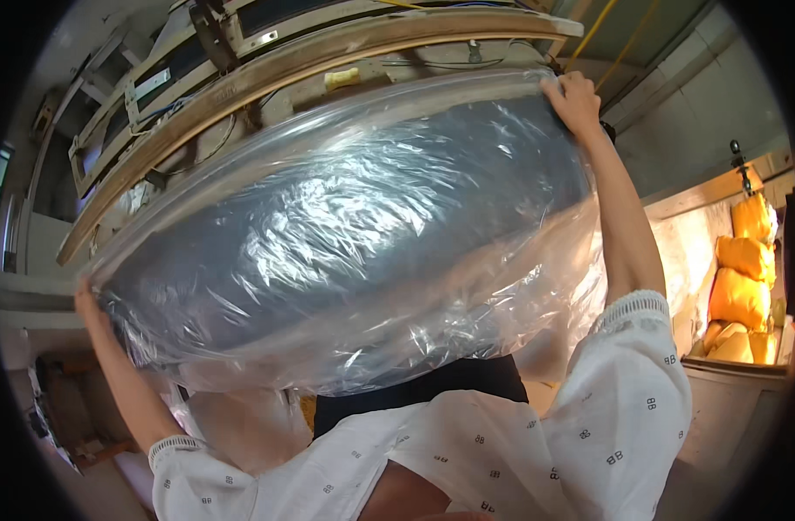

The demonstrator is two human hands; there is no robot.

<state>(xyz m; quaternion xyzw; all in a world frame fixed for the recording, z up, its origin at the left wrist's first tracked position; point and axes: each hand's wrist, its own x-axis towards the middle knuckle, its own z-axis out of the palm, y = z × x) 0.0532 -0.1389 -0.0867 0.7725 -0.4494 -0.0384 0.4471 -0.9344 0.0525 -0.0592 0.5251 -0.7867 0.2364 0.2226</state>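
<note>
A wide clear plastic bag (345, 208) with a long dark bundle inside spans the space in front of me. Its surface is creased and shines with reflected light, and what the dark contents are cannot be made out. My right hand (575, 102) grips the bag's upper right corner with its fingers curled over the edge. At the far left end, my left hand (86, 300) holds the other side of the bag; its fingers are partly hidden by the plastic. Both arms are stretched wide apart, and the bag's lower edge hangs before my waist.
Beyond the bag runs a long curved-looking wooden rail (328, 54) of a machine or frame, with metal brackets and cables behind it. A small yellow piece (342, 79) lies below the rail. At right, several yellow-orange bundles (740, 295) sit brightly lit on a ledge.
</note>
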